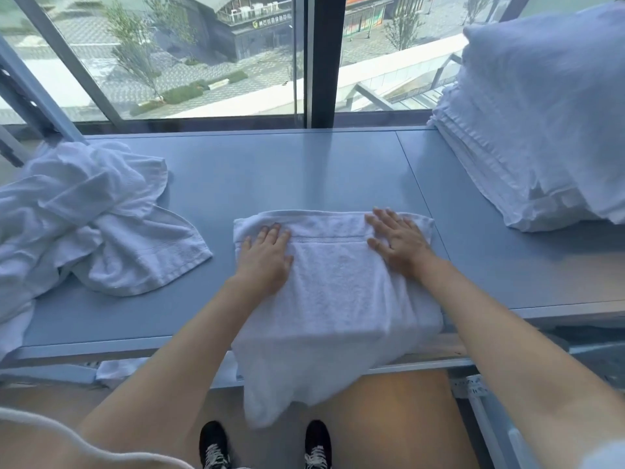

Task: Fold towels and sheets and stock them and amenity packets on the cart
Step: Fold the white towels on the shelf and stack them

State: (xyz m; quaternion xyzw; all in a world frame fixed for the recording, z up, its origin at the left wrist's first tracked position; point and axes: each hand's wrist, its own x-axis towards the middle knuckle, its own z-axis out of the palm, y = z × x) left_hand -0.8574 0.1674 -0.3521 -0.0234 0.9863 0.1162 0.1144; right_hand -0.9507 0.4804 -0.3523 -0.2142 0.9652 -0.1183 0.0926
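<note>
Both hands, left (267, 253) and right (397, 243), lay flat, fingers straight, on the soft, limp towel (338, 292); best pinched at corners.

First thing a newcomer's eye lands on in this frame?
Both hands, left hand and right hand, pressing flat on a white towel at the centre of the blue table, its near end hanging over the edge. Next, a crumpled towel heap at left and a tall folded stack at right.
</note>
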